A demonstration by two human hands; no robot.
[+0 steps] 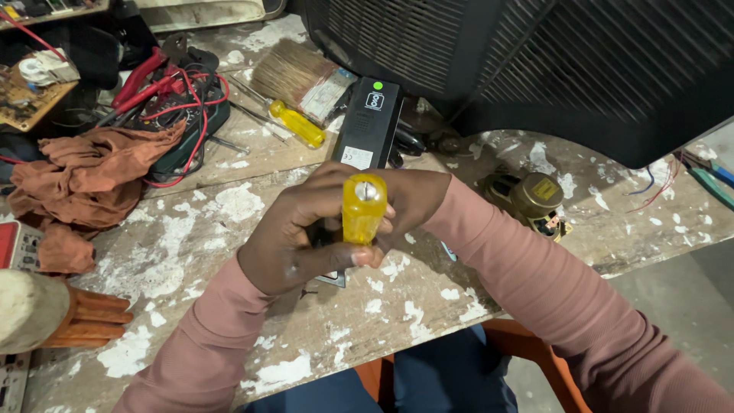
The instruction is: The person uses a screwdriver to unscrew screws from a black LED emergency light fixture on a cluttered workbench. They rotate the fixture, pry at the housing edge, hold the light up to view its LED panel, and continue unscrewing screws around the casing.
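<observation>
We see everything through a single camera worn on the head, looking steeply down and slightly forward over a paint-flecked wooden workbench (191, 252). It sits close: our two sleeved forearms enter from the bottom edge and meet at the frame's centre, where the left hand (294, 241) and right hand (409, 199) fill the middle ground. The far side reaches a dark slatted casing (535, 61) at top right. No second view overlaps it.
</observation>
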